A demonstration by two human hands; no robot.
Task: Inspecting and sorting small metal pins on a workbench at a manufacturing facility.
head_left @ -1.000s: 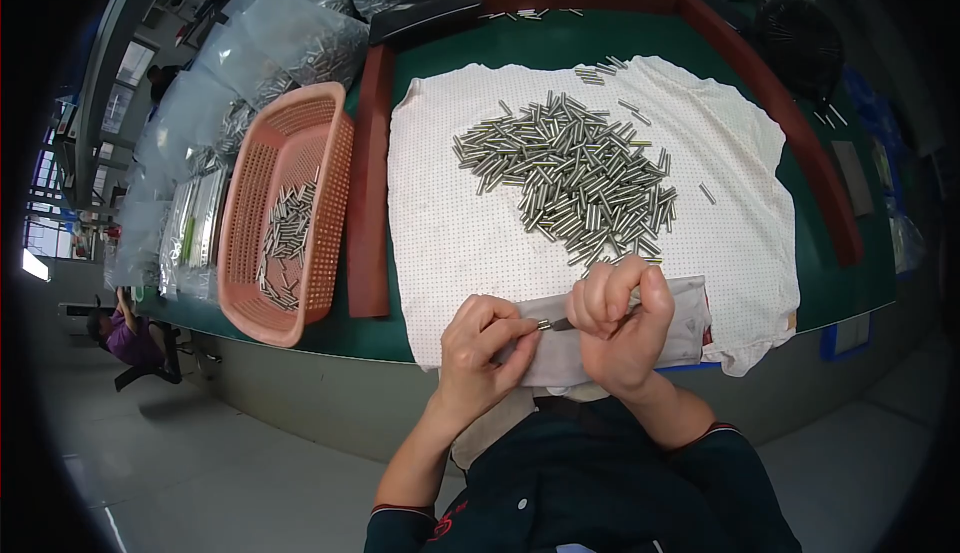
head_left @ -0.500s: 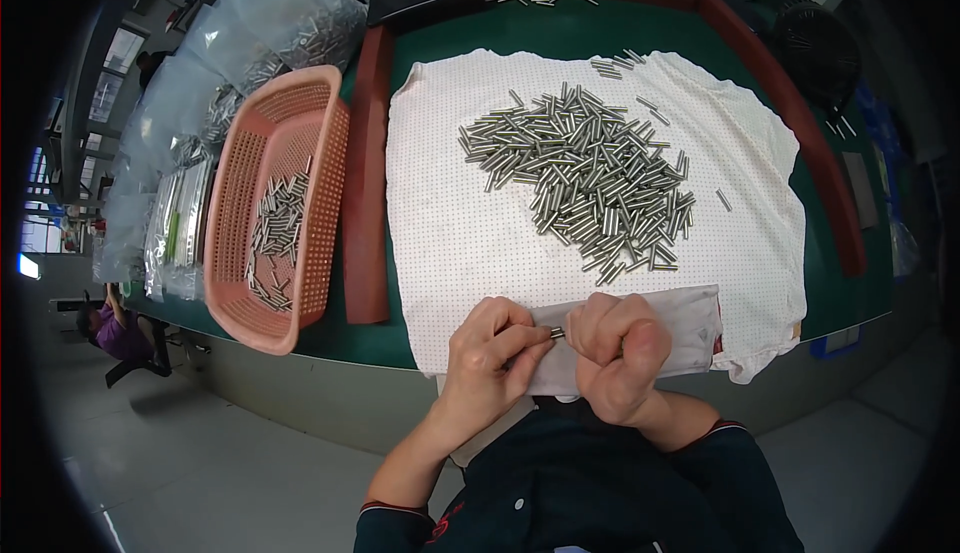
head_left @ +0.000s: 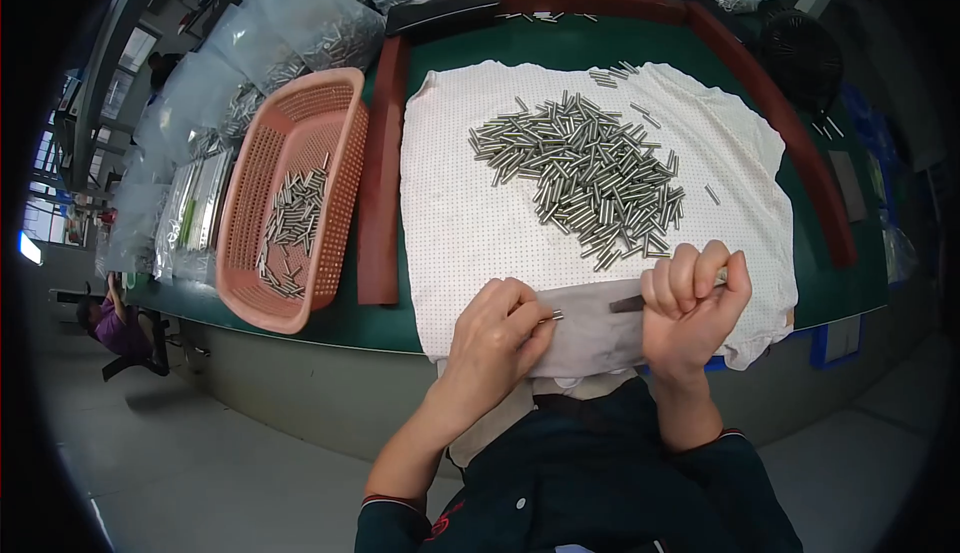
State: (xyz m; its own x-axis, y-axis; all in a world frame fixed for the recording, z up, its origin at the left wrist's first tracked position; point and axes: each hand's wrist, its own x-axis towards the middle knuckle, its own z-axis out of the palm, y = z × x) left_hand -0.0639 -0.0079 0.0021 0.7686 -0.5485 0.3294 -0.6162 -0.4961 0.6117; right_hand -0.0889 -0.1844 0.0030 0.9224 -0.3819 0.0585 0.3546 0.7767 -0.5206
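My left hand is closed, with a small metal pin pinched between thumb and fingertips. To its right, my right hand is wrapped round a slim tool; its dark, flat tip points toward the pin, a short gap away. The fist covers most of the tool, so its exact kind cannot be told. Both hands are over a grey cloth at the table's near edge. Beyond them, a heap of similar metal pins lies on a white dotted cloth.
A pink plastic basket holding some pins stands at the left. Reddish-brown bars border the green tabletop. Clear bags of metal parts line the far left. Another person sits far off at the left.
My right hand has moved right and away from the left hand, bringing the tool's dark tip into sight. My left hand still pinches the pin. The whole view has shifted slightly.
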